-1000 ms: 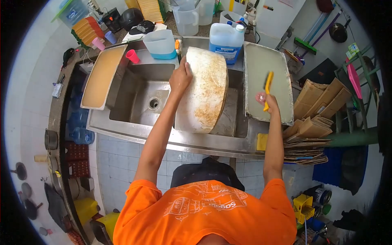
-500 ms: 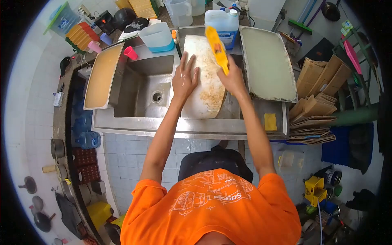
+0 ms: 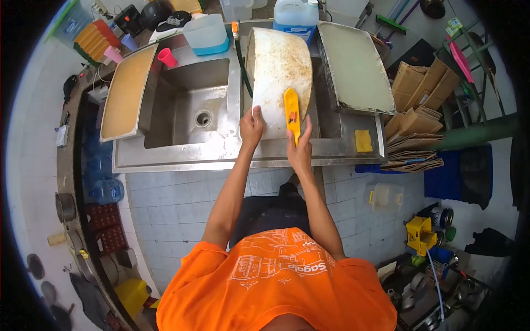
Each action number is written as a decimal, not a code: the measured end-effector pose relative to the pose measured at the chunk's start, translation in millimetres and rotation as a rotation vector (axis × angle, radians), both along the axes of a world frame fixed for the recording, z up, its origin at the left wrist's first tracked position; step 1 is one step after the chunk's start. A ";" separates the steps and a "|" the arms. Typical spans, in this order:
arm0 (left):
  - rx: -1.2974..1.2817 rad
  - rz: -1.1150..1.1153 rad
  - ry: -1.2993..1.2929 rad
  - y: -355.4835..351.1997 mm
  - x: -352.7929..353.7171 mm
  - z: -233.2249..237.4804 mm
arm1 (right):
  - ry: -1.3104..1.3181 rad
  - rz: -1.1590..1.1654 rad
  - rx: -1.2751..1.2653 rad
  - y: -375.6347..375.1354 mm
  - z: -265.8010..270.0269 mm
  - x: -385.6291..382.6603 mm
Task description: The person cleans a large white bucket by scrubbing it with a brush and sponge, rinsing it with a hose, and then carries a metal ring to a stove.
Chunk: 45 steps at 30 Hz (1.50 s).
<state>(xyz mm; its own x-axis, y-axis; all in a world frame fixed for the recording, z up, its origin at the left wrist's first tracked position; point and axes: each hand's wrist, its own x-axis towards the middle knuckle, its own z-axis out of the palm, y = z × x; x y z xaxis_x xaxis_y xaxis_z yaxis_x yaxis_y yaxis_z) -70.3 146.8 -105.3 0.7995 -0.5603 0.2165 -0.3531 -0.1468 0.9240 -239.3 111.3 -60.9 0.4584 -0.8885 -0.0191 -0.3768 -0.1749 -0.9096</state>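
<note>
Clearly, the right grip [image 3: 300,152] clasps a brush [image 3: 291,110].

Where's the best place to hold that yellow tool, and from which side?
Probably by its narrow lower end, coming from the person's side: the yellow tool points its broad end away, and the slim end, gripped by the right hand, faces the person.

Folded cardboard [image 3: 417,124] rests well right of my fingers [image 3: 307,131], blue water bottles [image 3: 106,191] well left.
</note>
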 end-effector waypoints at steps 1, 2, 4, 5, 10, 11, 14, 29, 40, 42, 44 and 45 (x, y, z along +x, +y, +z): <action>-0.016 -0.002 -0.020 -0.2 -0.2 1.0 | 0.043 -0.045 -0.118 -0.5 9.0 4.7; -0.033 -0.004 -0.041 -0.8 1.6 -1.4 | 0.083 -0.090 -0.237 -2.0 12.6 10.2; -0.015 -0.012 -0.040 -2.8 5.8 -5.3 | 0.077 -0.075 -0.520 -11.1 12.7 17.6; -0.024 -0.016 -0.045 -3.8 7.0 -7.6 | 0.013 -0.004 -0.613 -13.1 12.9 21.5; -0.082 -0.035 -0.068 -0.5 4.8 -3.4 | 0.106 0.036 -0.334 40.8 -28.9 28.6; -0.121 -0.047 -0.050 -0.4 4.6 -3.6 | 0.067 0.022 -0.331 50.6 -37.3 31.9; -0.177 -0.077 0.010 -1.0 6.6 -9.8 | 0.147 0.033 -0.311 16.2 -18.8 50.0; -0.200 -0.241 0.287 5.9 13.8 -13.7 | 0.170 -0.083 -0.259 26.1 -11.3 53.5; -0.264 -0.288 0.340 4.7 16.6 -8.7 | 0.135 -0.188 -0.296 26.8 -17.2 54.5; -0.218 -0.338 0.372 2.9 22.7 -10.1 | 0.057 -0.064 -0.362 48.3 -36.3 52.8; -0.219 -0.293 0.325 7.6 16.1 -10.4 | 0.072 -0.162 -0.566 3.4 -29.9 53.5; -0.212 -0.287 0.334 10.2 12.4 -12.0 | 0.101 -0.173 -0.410 -14.4 -16.4 52.6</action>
